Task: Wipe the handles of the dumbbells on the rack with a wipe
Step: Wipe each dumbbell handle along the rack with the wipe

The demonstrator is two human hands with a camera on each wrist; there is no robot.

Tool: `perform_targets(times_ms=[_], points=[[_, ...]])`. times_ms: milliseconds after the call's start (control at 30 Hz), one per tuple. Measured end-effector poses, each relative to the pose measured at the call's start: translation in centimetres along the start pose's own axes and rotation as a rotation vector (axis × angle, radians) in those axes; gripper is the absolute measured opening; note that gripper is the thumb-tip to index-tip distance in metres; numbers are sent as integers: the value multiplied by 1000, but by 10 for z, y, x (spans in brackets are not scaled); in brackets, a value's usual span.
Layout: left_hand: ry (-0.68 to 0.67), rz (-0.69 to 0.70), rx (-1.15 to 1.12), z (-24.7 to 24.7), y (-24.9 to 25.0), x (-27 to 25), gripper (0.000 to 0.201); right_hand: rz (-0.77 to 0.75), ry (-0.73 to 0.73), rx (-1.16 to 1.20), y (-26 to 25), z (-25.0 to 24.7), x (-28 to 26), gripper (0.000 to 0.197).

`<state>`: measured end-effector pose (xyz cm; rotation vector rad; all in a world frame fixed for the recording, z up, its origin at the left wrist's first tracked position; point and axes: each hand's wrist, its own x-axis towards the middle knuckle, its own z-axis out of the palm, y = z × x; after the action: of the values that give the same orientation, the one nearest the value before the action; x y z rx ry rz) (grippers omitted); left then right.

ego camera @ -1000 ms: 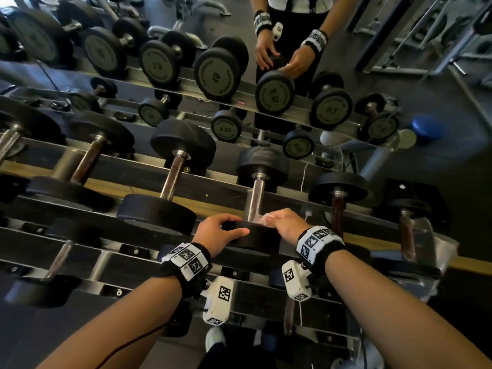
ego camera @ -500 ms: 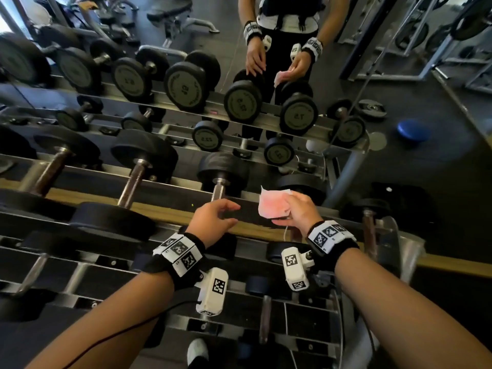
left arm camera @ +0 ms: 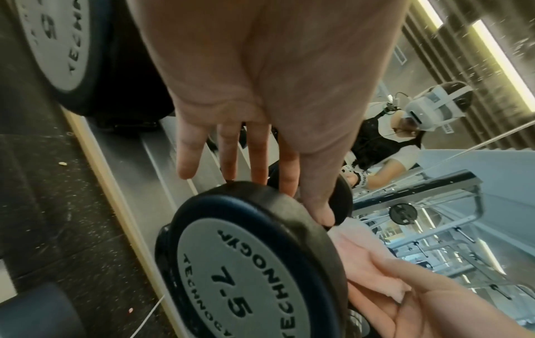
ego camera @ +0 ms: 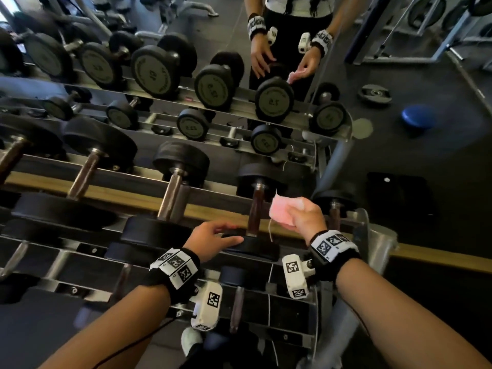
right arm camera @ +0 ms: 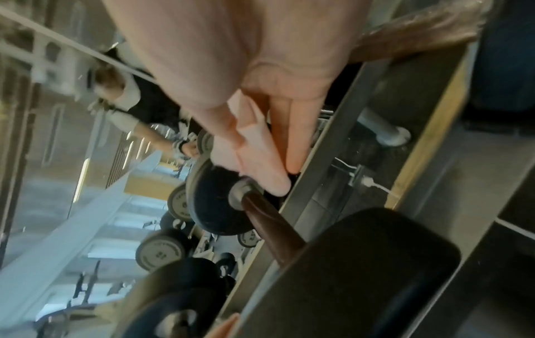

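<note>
While my left hand [ego camera: 213,239] rests with straight fingers on the near head of the 7.5 dumbbell [left arm camera: 246,269], my right hand [ego camera: 303,213] hovers just beside its brown handle [ego camera: 256,209], pinching a folded pink wipe [ego camera: 279,209] between thumb and fingers. On the top tier of the rack [ego camera: 149,209], the dumbbell lies second from the right-hand end, its far head toward a wall mirror [ego camera: 399,89] (where the same two hands show reflected). By my reading, this is the approach step for this handle: the wipe is clear of the metal, held up near the far head, and no contact shows in the right wrist view, where the cloth hangs above the collar [right arm camera: 240,194]. Next I must bring the wipe down onto the handle, wrap it round as far as the gap between the heads allows, and draw it along the length while the left hand steadies the near head against rolling. One more dumbbell [ego camera: 334,209] sits at the rack's right end, and I cannot tell whether its handle has been cleaned. Further dumbbells fill the lower tier.
</note>
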<state>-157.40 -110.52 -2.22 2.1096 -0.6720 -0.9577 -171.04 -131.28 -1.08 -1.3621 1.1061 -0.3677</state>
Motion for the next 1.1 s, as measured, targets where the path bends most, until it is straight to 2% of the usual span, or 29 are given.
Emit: perform_targets(times_ms=[100,167,333,467,567,633,733,800,867,900,933,1000,1067,1100], points=[[-24,-27,18,2,-4,3,39,-118,-26,-99,6,3,7,20],[-43,-39,-15,3,-8,5,36,-150,-60,-125,8,13,9,28],[-75,-70,-98,4,-14,14,32,-145,-175,-114,9,35,16,17],[-119,-74,-128,4,-16,18,28,-201,-194,-249,15,38,26,27],[-117,-58,-172,5,-18,17,23,-237,-277,-351,20,41,27,30],[-110,-46,-176,6,-20,17,22,-210,-307,-382,24,43,25,32],[-110,-40,-186,8,-22,16,25,-78,-274,-261,24,45,15,25],[-106,-37,-199,8,-24,15,26,-61,-306,-236,27,41,7,23],[-109,-29,-201,9,-25,15,26,44,-380,-87,27,36,-1,25],[-115,-27,-200,9,-25,15,26,58,-432,-115,25,32,-4,25],[-122,-28,-205,9,-25,16,25,21,-455,-239,24,28,-4,24],[-133,-32,-226,9,-25,16,24,-29,-400,-398,17,20,-1,21],[-134,-30,-231,8,-25,16,24,-69,-268,-361,10,15,7,18],[-135,-29,-230,8,-26,16,25,-120,-229,-357,7,15,12,23]])
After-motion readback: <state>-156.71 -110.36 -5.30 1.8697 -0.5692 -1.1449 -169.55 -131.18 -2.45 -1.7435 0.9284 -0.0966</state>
